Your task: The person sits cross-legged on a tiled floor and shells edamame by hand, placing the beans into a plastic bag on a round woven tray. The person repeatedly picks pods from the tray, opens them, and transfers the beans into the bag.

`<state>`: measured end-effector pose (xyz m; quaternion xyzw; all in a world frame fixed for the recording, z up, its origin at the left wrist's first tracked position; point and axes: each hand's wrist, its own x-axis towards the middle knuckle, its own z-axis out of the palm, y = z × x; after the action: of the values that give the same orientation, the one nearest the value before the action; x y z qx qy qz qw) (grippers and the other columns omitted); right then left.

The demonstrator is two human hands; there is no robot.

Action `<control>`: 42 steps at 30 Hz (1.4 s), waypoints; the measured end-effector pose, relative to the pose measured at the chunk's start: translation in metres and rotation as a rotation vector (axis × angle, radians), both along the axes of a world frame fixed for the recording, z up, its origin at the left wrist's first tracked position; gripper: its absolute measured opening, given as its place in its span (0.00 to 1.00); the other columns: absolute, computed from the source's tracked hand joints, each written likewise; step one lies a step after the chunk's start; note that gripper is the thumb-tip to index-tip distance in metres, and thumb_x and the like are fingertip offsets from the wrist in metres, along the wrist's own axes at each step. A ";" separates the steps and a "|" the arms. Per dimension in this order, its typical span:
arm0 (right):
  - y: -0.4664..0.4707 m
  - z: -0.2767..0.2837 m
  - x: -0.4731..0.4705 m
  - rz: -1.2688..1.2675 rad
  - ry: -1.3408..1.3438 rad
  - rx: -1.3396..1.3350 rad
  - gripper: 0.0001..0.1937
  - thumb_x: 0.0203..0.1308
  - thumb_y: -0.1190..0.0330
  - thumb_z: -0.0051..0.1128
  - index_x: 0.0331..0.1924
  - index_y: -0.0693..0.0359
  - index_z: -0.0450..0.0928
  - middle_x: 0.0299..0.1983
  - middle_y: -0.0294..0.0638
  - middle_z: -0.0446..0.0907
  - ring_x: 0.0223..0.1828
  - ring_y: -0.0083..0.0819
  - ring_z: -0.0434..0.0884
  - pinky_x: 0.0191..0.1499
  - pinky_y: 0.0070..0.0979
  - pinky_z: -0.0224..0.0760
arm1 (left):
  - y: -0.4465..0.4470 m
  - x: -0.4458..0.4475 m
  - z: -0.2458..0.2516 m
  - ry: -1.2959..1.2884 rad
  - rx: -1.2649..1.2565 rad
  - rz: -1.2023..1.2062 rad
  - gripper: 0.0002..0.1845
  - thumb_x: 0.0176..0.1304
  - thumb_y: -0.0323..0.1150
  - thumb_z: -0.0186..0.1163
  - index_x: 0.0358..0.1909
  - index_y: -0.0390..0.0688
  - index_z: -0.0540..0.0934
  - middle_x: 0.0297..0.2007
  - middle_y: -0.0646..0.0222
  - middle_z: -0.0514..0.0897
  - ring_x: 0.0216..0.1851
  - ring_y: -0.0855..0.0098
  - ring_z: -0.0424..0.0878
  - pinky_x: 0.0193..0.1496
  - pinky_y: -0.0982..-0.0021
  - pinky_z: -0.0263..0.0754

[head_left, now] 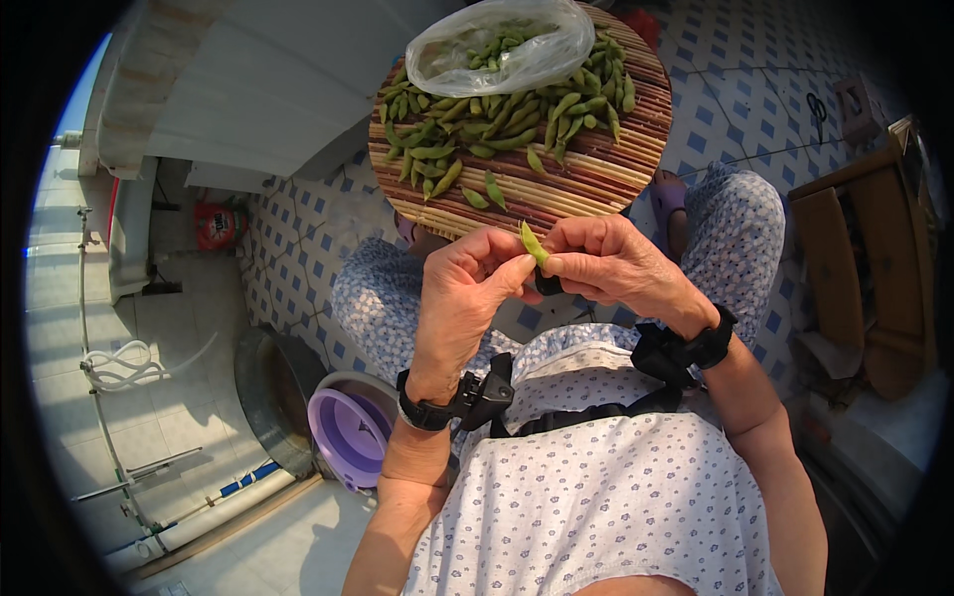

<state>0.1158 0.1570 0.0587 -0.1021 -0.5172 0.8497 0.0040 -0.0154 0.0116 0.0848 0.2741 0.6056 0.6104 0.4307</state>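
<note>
One green soybean pod [534,244] is pinched between the thumbs and fingers of my left hand [477,279] and my right hand [615,261], just past the near edge of a round slatted table [596,192]. Many more pods [514,119] lie piled across the table, a few of them loose near its front edge. Behind the pile, a clear plastic bag [566,37] stands with its mouth wide, and shelled green beans [496,54] show inside it. Both wrists wear black straps with small devices. My curled fingers hide part of the held pod.
A purple basin [346,432] and a large dark tub [261,395] stand on the left. Farther left a red package [218,225] sits near the wall. A wooden chair or rack [887,253] is at the right, with scissors [817,109] on the tiled floor beyond.
</note>
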 end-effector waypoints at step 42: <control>-0.007 -0.005 0.005 0.025 -0.086 -0.025 0.19 0.75 0.56 0.43 0.37 0.63 0.76 0.17 0.25 0.62 0.15 0.11 0.53 0.16 0.14 0.43 | 0.006 0.001 -0.010 0.003 -0.099 -0.008 0.03 0.61 0.23 0.57 0.29 0.38 0.75 0.26 0.72 0.80 0.24 0.84 0.75 0.22 0.82 0.72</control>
<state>0.1212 0.1501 0.0534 -0.1323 -0.5074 0.8510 -0.0301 -0.0144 0.0172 0.0746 0.2558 0.6347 0.5777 0.4450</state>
